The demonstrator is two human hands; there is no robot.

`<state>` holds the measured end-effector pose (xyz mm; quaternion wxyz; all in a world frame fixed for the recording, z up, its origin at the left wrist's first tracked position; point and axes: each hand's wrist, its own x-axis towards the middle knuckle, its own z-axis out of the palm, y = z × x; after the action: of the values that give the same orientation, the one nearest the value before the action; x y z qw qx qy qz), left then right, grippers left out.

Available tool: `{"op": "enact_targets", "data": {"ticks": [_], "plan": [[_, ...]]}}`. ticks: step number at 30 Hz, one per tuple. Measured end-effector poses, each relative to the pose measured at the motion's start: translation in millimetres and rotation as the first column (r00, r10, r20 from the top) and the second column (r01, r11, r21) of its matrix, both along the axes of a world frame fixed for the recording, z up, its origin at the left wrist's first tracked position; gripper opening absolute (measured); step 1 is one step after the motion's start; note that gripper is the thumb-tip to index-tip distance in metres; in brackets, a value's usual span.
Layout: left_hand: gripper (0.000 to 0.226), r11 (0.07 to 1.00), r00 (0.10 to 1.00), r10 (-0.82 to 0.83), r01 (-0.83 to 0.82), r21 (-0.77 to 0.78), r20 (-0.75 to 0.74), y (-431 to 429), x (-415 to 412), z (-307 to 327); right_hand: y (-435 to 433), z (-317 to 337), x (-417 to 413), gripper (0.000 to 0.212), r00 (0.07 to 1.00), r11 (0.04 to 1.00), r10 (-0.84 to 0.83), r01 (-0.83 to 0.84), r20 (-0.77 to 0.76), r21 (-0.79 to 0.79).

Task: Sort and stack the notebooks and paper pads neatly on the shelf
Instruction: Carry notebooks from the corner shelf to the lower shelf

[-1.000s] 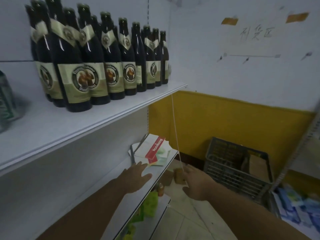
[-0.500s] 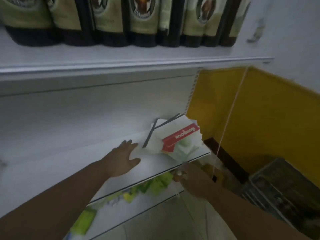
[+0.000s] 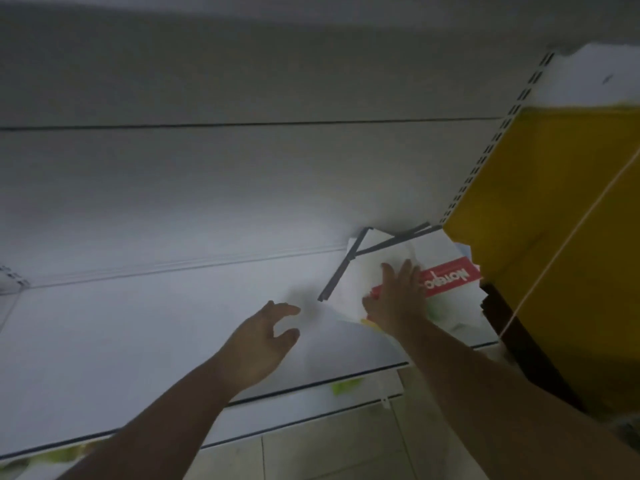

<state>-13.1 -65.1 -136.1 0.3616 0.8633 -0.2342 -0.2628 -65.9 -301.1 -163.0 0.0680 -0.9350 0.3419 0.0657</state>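
Observation:
A loose pile of notebooks and paper pads lies at the right end of the white shelf. The top pad has a red band with white lettering; dark-spined notebooks stick out crookedly at the back left. My right hand lies flat on the pile with fingers straight, covering part of the red band. My left hand hovers over the bare shelf just left of the pile, fingers loosely curved, holding nothing.
The shelf's back panel rises behind, and the underside of the shelf above darkens the top. A yellow wall and a thin string stand right of the shelf end. Green packets show on the lower shelf; tiled floor below.
The view dropped below the bottle shelf and closer in. My right hand came up from under the shelf edge onto the pile. My left hand moved nearer the pile.

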Motion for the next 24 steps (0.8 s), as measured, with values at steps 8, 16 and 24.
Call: {"op": "enact_targets", "data": {"ticks": [8,16,24], "plan": [[0.015,0.852,0.871,0.316,-0.435,-0.292,-0.375,-38.9,-12.7,14.0,6.7,-9.5,-1.4,0.06,0.905,0.898,0.359,-0.402,-0.23,-0.178],[0.034,0.606,0.337,0.243,-0.785,-0.129,-0.91,-52.5,-11.6,26.5,-11.9,23.4,-36.1,0.044,0.53,0.62,0.779,-0.729,0.334,-0.29],[0.028,0.657,0.485,0.252,-0.721,-0.22,-0.838,-34.6,-14.0,26.4,-5.2,28.3,-33.0,0.044,0.625,0.643,0.756,-0.764,0.194,-0.045]]}}
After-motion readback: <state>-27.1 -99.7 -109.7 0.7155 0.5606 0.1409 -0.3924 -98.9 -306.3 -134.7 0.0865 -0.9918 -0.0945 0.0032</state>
